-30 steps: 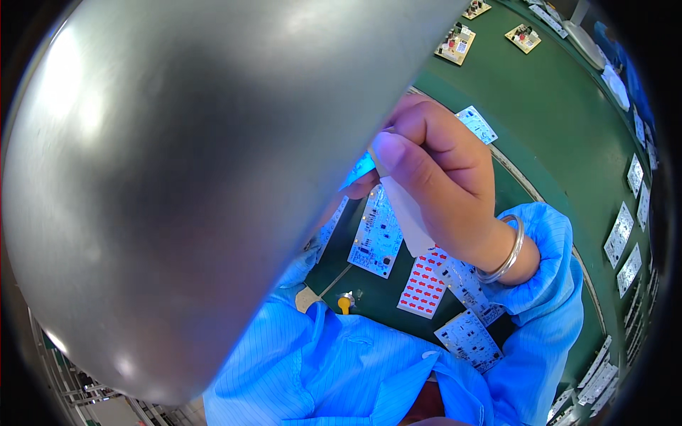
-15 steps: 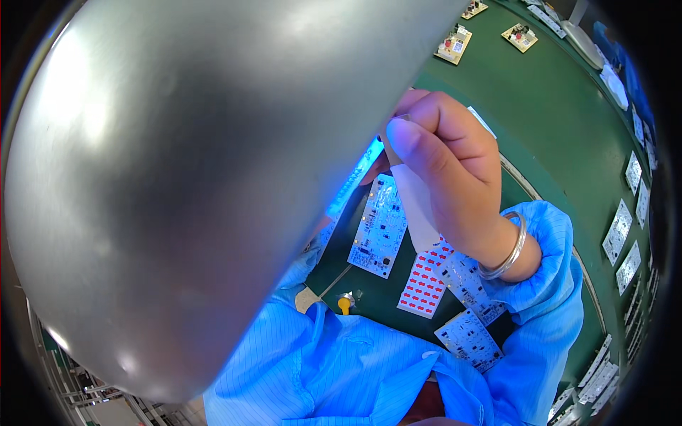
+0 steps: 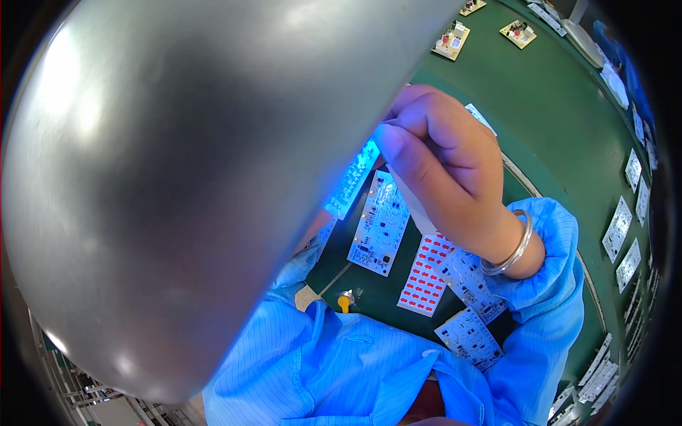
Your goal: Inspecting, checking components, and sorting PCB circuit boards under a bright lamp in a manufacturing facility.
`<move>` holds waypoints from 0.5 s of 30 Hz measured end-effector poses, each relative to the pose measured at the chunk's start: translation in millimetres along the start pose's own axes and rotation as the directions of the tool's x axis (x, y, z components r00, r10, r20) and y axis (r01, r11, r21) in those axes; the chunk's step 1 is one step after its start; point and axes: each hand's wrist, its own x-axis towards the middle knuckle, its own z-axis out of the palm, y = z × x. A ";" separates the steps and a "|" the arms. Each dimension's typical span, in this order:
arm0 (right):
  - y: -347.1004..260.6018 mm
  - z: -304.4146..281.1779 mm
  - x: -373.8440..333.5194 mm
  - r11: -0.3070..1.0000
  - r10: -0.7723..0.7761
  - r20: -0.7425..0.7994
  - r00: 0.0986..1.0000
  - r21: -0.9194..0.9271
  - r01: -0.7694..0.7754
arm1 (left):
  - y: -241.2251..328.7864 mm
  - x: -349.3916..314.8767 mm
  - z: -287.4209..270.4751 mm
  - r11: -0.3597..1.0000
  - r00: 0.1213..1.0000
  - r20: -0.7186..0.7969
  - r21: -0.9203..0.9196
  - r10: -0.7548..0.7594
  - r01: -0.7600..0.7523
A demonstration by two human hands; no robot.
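So, head view, and it's the only one here. Half of it is eaten by a big grey metal dome (image 3: 177, 184), which I'd guess is a lamp hood, since the stuff at its edge is glowing blue. The right hand (image 3: 451, 170) is curled closed with thumb and fingers pinched, gripping a pale paper strip (image 3: 410, 200) that hangs down beside the thumb. The thumb tip sits right at the top end of a blue-lit circuit board (image 3: 354, 181), the piece being worked on, tilted up at the dome's edge. Probably held there for the light.

Left hand (image 3: 317, 224): just a sliver of skin below that board, the rest is behind the dome. My bet is it steadies the board from underneath, but I can't tell whether its fingers are closed.

On the green bench (image 3: 547, 113), a white circuit board (image 3: 380, 224) lies flat just below the hands, and a sheet of red arrow stickers (image 3: 425, 277) is right of it, likely parked there for easy reach. Two more overlapping boards (image 3: 470, 339) sit by the right sleeve (image 3: 543, 277). Tan component boards (image 3: 451, 41) are way off at the top, so I'd say they're simply out of the way.
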 end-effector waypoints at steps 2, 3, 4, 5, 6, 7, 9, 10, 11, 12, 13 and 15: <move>-2.3 -0.4 0.6 0.997 -0.030 -0.005 1.000 -0.070 0.030 | 1.8 -1.6 2.0 1.000 1.000 0.001 0.008 -0.002 0.002; -2.7 -0.4 1.0 0.994 -0.046 -0.005 0.999 -0.102 0.045 | 2.3 -3.1 1.9 1.000 1.000 0.000 0.012 0.000 0.000; -2.8 -0.5 1.2 0.991 -0.066 -0.003 0.998 -0.120 0.065 | 2.8 -2.8 2.2 1.000 1.000 -0.003 0.016 0.002 -0.001; -2.8 -0.8 1.3 0.987 -0.086 -0.001 0.996 -0.137 0.085 | 2.8 -3.6 1.9 1.000 1.000 -0.004 0.024 0.000 0.000; -2.2 -0.9 1.4 0.983 -0.105 0.002 0.994 -0.154 0.104 | 3.2 -4.0 0.9 1.000 1.000 -0.009 0.030 0.001 0.000; -2.6 -2.5 2.3 0.971 -0.126 0.027 0.992 -0.200 0.128 | 3.4 -4.1 0.7 0.999 1.000 -0.010 0.035 0.000 0.000; -5.1 -6.5 4.6 0.941 -0.165 0.080 0.983 -0.286 0.181 | 4.4 -4.9 -0.3 0.999 1.000 -0.016 0.049 0.000 0.001; -6.0 -6.0 4.4 0.935 -0.173 0.074 0.982 -0.302 0.188 | 5.2 -5.6 0.2 0.999 1.000 -0.016 0.050 0.003 -0.002; -7.4 -5.2 4.0 0.928 -0.182 0.069 0.981 -0.319 0.194 | 5.5 -5.7 0.7 0.998 1.000 -0.019 0.055 0.001 0.000; -7.7 -4.4 3.7 0.921 -0.189 0.064 0.980 -0.334 0.200 | 6.3 -6.1 0.4 0.998 1.000 -0.019 0.059 0.002 -0.001; -7.5 -4.4 3.6 0.917 -0.196 0.068 0.978 -0.340 0.208 | 6.3 -6.8 0.1 0.998 1.000 -0.021 0.069 -0.001 0.002; -7.0 -5.2 3.4 0.909 -0.210 0.075 0.975 -0.353 0.223 | 5.8 -7.0 0.7 0.997 1.000 -0.024 0.073 -0.009 0.011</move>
